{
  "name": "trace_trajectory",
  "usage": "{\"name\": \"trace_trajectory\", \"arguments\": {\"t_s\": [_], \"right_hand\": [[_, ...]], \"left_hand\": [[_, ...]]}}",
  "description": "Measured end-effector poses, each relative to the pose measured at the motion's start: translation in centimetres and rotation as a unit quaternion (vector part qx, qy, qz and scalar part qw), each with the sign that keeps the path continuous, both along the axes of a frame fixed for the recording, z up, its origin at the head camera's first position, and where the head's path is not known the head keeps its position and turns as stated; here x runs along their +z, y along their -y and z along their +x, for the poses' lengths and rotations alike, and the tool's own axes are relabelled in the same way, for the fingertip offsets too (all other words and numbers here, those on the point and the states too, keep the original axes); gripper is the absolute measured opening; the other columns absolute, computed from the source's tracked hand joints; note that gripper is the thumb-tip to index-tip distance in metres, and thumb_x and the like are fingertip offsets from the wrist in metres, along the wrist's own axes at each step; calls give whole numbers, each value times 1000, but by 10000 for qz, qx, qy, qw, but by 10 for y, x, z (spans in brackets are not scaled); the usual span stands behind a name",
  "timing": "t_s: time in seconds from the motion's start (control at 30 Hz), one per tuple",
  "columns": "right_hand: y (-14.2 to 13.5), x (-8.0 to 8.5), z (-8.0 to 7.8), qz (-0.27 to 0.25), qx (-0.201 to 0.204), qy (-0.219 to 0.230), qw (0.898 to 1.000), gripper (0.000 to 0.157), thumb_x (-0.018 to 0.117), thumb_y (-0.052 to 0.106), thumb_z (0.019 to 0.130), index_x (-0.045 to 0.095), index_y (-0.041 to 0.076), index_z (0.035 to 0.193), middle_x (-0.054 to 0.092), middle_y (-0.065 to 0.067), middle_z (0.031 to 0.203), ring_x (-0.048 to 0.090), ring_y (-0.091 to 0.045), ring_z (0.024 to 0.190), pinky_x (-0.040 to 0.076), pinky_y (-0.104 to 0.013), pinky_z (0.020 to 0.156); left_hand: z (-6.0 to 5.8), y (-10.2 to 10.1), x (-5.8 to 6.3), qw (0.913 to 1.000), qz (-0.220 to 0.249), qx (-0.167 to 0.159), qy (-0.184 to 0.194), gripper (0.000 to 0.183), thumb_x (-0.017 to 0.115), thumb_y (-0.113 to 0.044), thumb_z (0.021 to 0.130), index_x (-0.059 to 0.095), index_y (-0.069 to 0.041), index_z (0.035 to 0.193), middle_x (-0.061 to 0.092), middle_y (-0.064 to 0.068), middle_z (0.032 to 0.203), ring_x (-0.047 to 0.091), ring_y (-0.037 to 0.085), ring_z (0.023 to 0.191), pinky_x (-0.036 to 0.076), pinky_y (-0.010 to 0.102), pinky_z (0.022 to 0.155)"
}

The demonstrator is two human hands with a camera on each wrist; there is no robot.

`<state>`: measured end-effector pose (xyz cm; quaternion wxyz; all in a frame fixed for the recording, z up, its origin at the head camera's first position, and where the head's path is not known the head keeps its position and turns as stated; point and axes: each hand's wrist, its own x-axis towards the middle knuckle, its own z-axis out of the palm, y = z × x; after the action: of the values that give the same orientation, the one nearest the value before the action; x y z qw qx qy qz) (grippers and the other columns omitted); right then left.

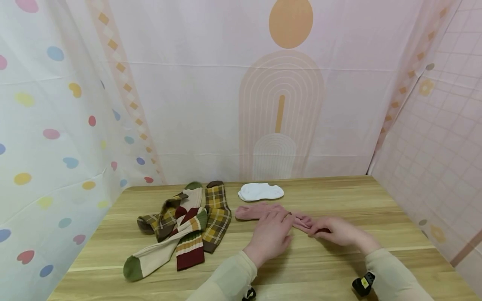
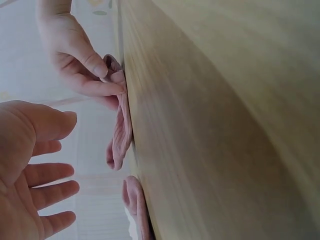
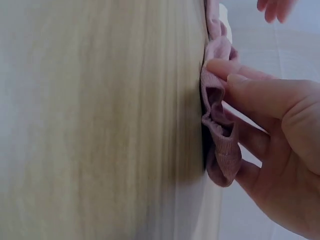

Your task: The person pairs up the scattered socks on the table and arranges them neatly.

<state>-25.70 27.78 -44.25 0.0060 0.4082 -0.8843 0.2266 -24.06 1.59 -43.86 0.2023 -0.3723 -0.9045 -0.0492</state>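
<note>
Pink ribbed socks (image 1: 249, 212) lie on the table in front of me. My right hand (image 1: 337, 230) pinches the cuff end of one pink sock (image 3: 225, 155) between thumb and fingers. In the right wrist view the sock's opening gapes in folds by the fingertips. My left hand (image 1: 269, 238) is over the pink socks in the head view, covering part of them. The left wrist view has its fingers (image 2: 52, 195) extended and apart, with nothing held. Another pink sock (image 2: 134, 200) lies below the pinched one there.
A white low-cut pair of socks (image 1: 260, 192) lies behind the pink ones. To the left are brown-yellow plaid socks (image 1: 217, 217) and cream striped socks (image 1: 156, 255), partly overlapping. Patterned curtains (image 1: 199, 104) stand around the wooden table (image 1: 320, 271).
</note>
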Motion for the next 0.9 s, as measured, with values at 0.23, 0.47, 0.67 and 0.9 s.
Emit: {"name": "trace_trajectory", "arguments": {"t_s": [0.23,0.47,0.67,0.9], "right_hand": [[0,1,3,-263,48,-23,9996,19,67,2,92,74,13,107,68,-12,121,63,-31,112,51,-44,93],[-8,4,3,-242,-137,-812,9963,29,77,1,81,73,3,110,69,-13,112,65,-28,101,55,-45,84],[-15,4,5,-256,-16,-1475,9887,32,83,-1,73,73,5,103,70,-5,100,64,-21,90,56,-39,76],[-19,4,12,-411,103,-1310,9905,36,82,-6,69,71,12,98,62,6,88,56,-10,79,50,-28,67]], "left_hand": [[-2,-3,-1,9972,-644,-310,-200,45,74,-28,88,63,-19,131,63,-2,124,54,18,122,39,39,108],[-5,-4,0,9902,-1124,-495,-664,24,67,-26,92,68,-20,116,65,-4,116,58,15,113,44,37,102],[-12,-3,-5,9865,-1468,-516,-515,26,63,-27,96,68,-20,121,64,-4,120,57,15,117,43,36,104],[-19,-5,-5,9873,-1479,-561,-125,26,62,-26,98,67,-21,123,63,-3,122,58,14,117,45,32,102]]}}
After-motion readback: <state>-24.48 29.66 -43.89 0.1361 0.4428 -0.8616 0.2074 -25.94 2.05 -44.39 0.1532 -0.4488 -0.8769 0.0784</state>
